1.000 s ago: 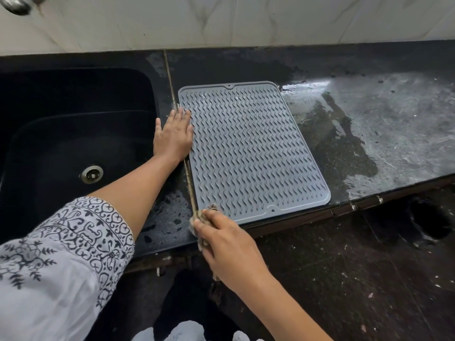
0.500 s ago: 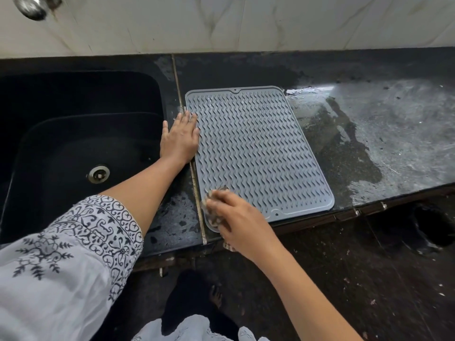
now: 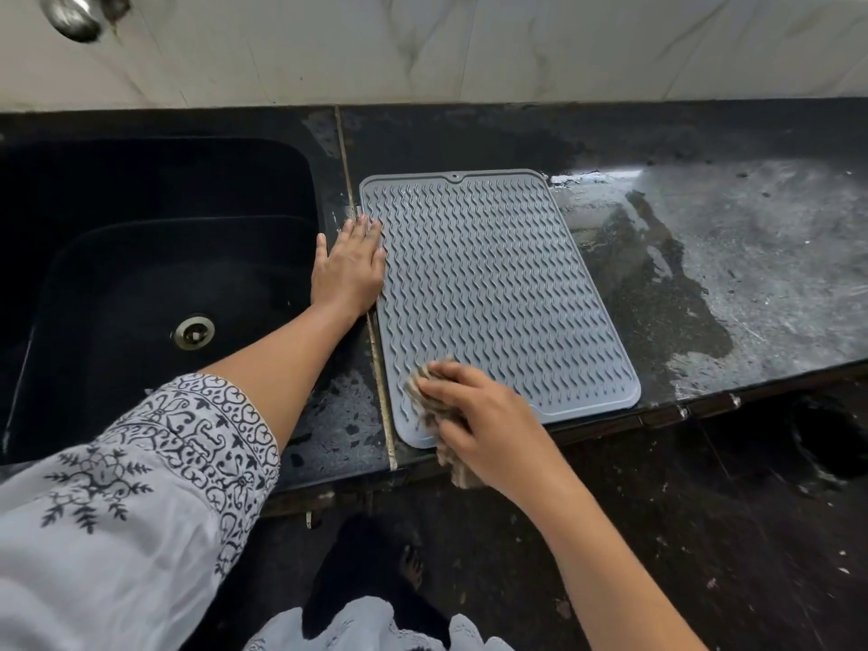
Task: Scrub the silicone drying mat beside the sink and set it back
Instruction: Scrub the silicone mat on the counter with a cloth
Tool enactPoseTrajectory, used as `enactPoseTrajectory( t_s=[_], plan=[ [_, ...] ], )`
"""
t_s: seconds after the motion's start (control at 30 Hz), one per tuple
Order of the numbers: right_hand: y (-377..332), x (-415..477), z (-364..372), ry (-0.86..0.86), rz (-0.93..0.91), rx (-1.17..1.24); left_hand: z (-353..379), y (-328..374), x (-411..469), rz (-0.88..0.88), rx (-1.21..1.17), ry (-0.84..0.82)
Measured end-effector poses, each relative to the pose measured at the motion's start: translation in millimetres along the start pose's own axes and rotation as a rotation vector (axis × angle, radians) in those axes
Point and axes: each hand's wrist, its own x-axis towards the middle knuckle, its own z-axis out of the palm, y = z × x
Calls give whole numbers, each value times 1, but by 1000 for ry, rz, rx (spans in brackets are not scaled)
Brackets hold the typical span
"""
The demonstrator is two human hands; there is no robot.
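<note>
Nearest me, at six o'clock in my view, a bare foot (image 3: 413,567) stands on the dark speckled floor (image 3: 704,533). At eight o'clock a white sleeve (image 3: 141,486) with black print covers the upper left arm.

Just above that, my right hand (image 3: 491,418) sits over the near left corner of the grey silicone mat (image 3: 493,284), at the mat's seven o'clock. Its fingers are curled tight around a brownish striped cloth (image 3: 462,469), bunched against the mat's ridges, with a loose end hanging past the counter's front edge.

The mat lies flat on the black countertop (image 3: 728,274), immediately right of the sink (image 3: 141,190), its long side running away from me and its near edge close to the counter's front lip. Its wavy ribs show across the whole surface, and a small notch with a hole sits at its twelve o'clock edge.

My left hand (image 3: 350,270) lies flat at the mat's nine o'clock, fingers straight and together, palm down on the strip between sink and mat, the little-finger side resting on the mat's left border.

The sink's steel drain (image 3: 194,332) shows at nine o'clock in my view. At the mat's three o'clock the counter carries a wet sheen and grey smears.

Farthest off, marbled wall tile (image 3: 469,39) fills twelve o'clock, with a chrome tap fitting (image 3: 75,16) at eleven.
</note>
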Motion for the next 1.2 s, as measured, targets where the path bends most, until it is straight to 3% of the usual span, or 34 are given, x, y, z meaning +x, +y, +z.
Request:
enactPoseTrajectory(
  t_s=[0.17,0.4,0.5,0.6,0.73,0.87,1.0,1.1,1.2],
  plan=[
    [0,2,45,4,-38,-214,-1,0,-1,-6,-4,0],
    [2,-19,1,-213,24,-46,-2,-2,-1,-16,-106,-3],
    [-4,26,-9,-44,48,18,-2,-6,1,-20,-146,-7],
    [-3,85,3,143,21,-71,-2,-7,2,-18,-150,-8],
    [1,101,29,149,-36,-297,-1,-6,-1,-11,-150,5],
    [-1,46,28,2,-87,-339,-3,-6,0,-18,-155,-8],
    [8,3,-2,-352,-138,-273,-5,-4,-2,-18,-157,-8],
    [28,-1,-41,-446,22,-245,-5,-4,-1,-16,-161,-12],
    [59,16,-94,-212,268,-149,-8,0,3,-30,-171,3]
  ],
)
